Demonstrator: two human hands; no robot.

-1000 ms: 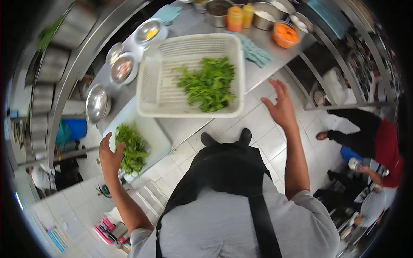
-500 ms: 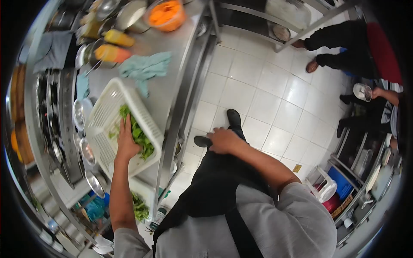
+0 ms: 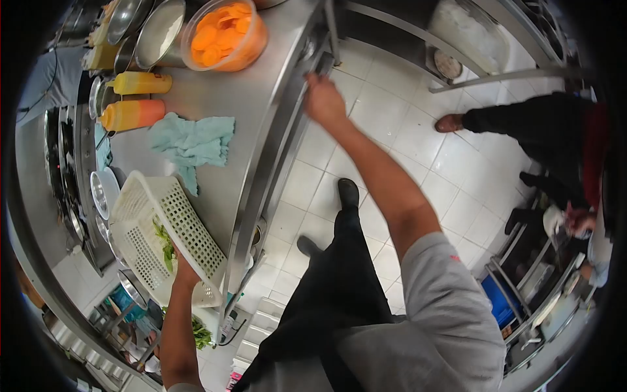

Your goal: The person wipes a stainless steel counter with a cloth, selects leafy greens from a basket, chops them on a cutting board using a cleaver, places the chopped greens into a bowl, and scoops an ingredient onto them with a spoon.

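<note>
A white perforated plastic basket [image 3: 192,219] sits tilted on the steel counter [image 3: 215,95], its outer side wall facing me. Some leafy greens [image 3: 164,242] lie inside it. My left hand [image 3: 185,269] reaches over the near rim beside the greens; its fingers are mostly hidden, so I cannot tell whether it holds anything. My right hand [image 3: 324,99] is at the counter's front edge, close to a metal leg. Its fingers are curled, and what they hold, if anything, does not show clearly. A light-blue cloth [image 3: 196,142] lies on the counter beyond the basket.
A tub of orange slices [image 3: 222,39], metal bowls [image 3: 160,32] and two squeeze bottles [image 3: 134,114] stand on the counter. More greens [image 3: 200,333] are below the basket. On the right, people stand on the tiled floor [image 3: 418,137] near a rack [image 3: 516,281].
My right hand has moved from near my legs up to the counter edge. The basket has tipped, and fewer greens show in it. My left hand is lower, with its fingers now hidden.
</note>
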